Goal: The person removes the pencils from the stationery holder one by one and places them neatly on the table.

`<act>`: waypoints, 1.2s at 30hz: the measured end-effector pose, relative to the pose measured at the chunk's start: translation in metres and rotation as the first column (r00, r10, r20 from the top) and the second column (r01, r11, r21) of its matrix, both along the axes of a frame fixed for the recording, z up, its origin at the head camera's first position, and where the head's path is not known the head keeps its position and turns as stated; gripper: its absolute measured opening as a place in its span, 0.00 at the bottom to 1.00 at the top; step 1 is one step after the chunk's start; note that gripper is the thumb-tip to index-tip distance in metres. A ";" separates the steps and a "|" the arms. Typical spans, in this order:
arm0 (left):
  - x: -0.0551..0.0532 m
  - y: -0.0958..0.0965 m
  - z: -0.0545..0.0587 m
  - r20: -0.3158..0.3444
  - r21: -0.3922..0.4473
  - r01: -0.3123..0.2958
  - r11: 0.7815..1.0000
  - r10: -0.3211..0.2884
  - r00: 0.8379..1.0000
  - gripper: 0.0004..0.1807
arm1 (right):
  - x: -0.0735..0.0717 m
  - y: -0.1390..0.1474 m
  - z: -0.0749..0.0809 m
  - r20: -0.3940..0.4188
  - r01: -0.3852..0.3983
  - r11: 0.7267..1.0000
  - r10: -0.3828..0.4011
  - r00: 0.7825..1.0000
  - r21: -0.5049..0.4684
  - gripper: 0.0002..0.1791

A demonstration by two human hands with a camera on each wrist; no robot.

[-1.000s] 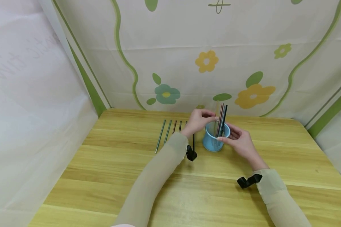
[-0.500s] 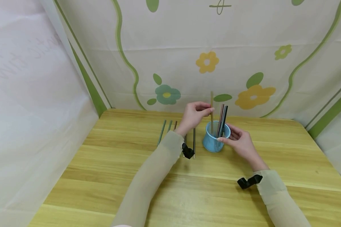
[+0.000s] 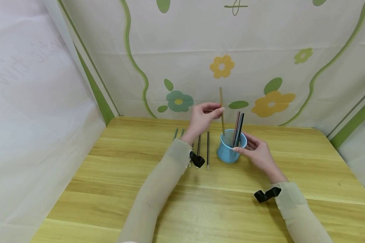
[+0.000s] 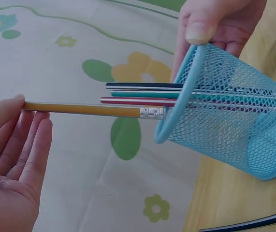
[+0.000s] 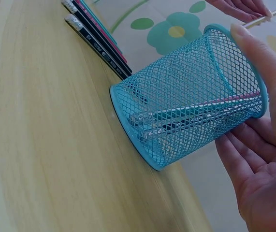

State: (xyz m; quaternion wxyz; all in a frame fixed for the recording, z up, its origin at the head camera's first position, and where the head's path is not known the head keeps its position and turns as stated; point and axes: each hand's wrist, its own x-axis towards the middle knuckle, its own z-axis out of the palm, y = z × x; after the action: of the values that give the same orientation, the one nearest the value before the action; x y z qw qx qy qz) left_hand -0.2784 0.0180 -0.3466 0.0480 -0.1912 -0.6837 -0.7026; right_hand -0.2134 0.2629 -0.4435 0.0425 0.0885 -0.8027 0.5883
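Observation:
Between thumb and fingers, my left hand [image 3: 201,117] pinches a yellow pencil [image 4: 84,108] near the back of the table. Its silver ferrule end points down at the rim of a light-blue mesh pen cup [image 3: 225,152]. My right hand [image 3: 259,156] grips the cup from its right side, thumb at the rim and fingers behind. Inside the cup, several pencils [image 4: 140,94] in black, green and red lean toward the right; their lower ends show through the mesh in the right wrist view. The cup stands upright on the table.
Left of the cup, several pencils lie side by side, among them a black pencil [image 3: 208,150] and a green pencil [image 3: 175,134]; my left arm covers part of the row. A flowered cloth [image 3: 197,74] hangs behind the wooden table [image 3: 219,209].
My left hand has drawn the yellow pencil up and left, from inside the cup to its rim. My right hand and the cup have stayed in place.

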 end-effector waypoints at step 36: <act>-0.005 -0.099 -0.011 0.002 0.095 -0.161 0.982 0.162 0.987 0.11 | -0.001 0.002 -0.001 0.008 -0.004 1.000 0.004 1.000 -0.005 0.43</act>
State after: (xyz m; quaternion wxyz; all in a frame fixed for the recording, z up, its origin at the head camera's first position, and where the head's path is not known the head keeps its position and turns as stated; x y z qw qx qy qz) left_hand -0.2839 -0.0814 -0.3575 0.1157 -0.1347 -0.6628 -0.7274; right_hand -0.2141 0.2649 -0.4441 0.0382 0.0877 -0.8011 0.5909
